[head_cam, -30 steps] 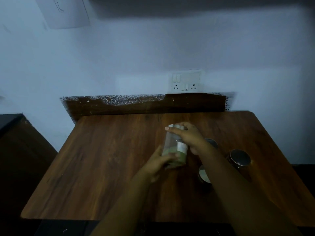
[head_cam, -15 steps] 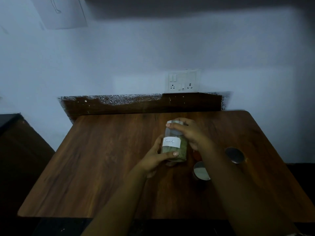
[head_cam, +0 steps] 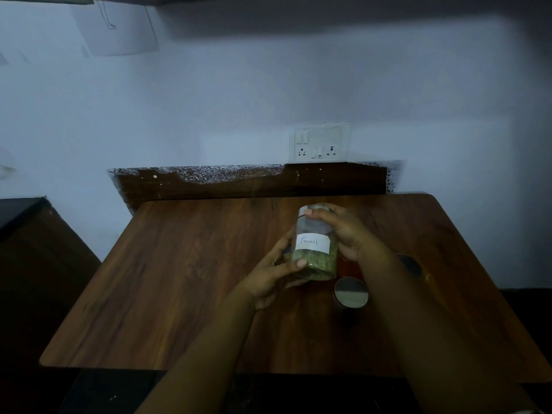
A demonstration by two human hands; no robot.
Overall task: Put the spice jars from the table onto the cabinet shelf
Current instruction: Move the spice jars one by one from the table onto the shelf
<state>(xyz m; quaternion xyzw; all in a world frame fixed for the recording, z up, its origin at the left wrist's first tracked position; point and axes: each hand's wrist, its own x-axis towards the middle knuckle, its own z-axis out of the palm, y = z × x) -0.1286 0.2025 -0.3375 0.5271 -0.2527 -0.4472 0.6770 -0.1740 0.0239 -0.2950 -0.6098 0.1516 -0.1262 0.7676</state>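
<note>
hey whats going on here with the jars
A person holds a clear jar labelled "Fennel" in both hands above the wooden table. The left hand grips its lower part, where the green spice sits, and the right hand wraps the top. Two other jars with metal lids stand on the table, one in front of the held jar and one partly hidden behind the right forearm. No shelf is in view.
</note>
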